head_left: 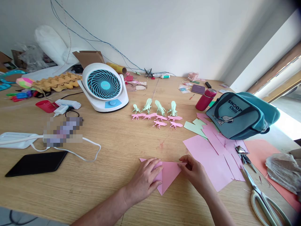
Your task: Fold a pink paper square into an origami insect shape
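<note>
A sheet of pink origami paper lies on the table near its front edge, folded into a triangle with one point towards me. A crease runs down its middle. My left hand rests on the triangle's left half, fingers stretched out over the paper. At the right corner, my right hand pinches the paper between thumb and fingers. Beyond my hands stand several folded pink paper insects, and behind them a row of pale green ones.
Pink sheets and green strips lie at the right, near scissors, a teal bag and a red flask. On the left are a white fan, a black phone and a white cable.
</note>
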